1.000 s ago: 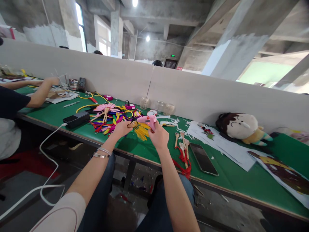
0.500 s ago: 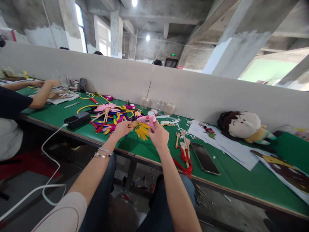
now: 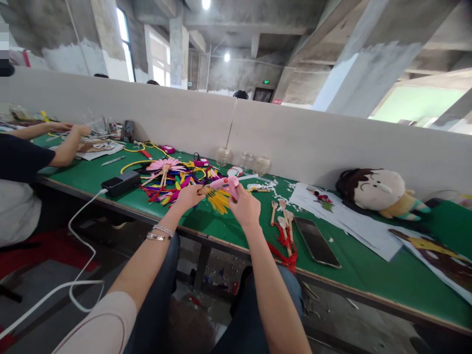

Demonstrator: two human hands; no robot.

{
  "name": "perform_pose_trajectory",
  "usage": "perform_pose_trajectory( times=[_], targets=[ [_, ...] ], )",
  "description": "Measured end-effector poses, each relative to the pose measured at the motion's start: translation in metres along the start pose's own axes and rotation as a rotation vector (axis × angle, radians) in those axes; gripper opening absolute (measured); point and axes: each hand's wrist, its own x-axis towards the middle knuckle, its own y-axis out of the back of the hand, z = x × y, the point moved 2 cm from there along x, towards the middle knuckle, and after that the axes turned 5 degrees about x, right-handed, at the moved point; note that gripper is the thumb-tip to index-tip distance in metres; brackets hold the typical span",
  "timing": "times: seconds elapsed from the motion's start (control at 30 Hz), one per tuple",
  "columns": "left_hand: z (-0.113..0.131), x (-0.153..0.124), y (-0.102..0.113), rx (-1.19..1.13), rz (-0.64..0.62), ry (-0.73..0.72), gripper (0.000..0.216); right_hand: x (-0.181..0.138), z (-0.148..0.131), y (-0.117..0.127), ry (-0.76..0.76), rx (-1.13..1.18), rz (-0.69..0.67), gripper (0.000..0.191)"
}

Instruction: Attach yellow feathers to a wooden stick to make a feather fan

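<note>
My right hand [image 3: 246, 207] is wrapped round the handle of a pink glue gun [image 3: 220, 183], with a white glue stick [image 3: 248, 177] poking out of its back. The gun's nozzle points left, just over the base of a yellow feather fan [image 3: 219, 200]. Fingers of my left hand [image 3: 189, 197] pinch the fan by its short wooden stem, and the yellow feathers spread to the right. Whether nozzle and fan touch, I cannot tell. Behind my left hand lie a pink feather fan [image 3: 165, 166] and a heap of coloured feathers [image 3: 173, 189].
Right of my hands are wooden sticks with red ribbon [image 3: 285, 236], a phone [image 3: 317, 242], paper sheets [image 3: 350, 223] and a doll [image 3: 381, 194]. Glass jars [image 3: 223, 156] stand by the partition. A black power bank [image 3: 121, 183] with a white cable sits left, near a co-worker's arms [image 3: 68, 147].
The whole view has shifted slightly. Both hands keep their hold on the fan and the glue gun, almost unmoved relative to each other. A small red glow now shows on the gun.
</note>
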Motion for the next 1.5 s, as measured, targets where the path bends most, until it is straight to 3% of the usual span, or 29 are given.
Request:
perform_pose_trajectory(
  times=[1.5],
  targets=[
    [0.0008, -0.0008, 0.0033, 0.018, 0.003, -0.022, 0.015, 0.0017, 0.0031, -0.0002, -0.031, 0.0, 0.028, 0.043]
  ],
)
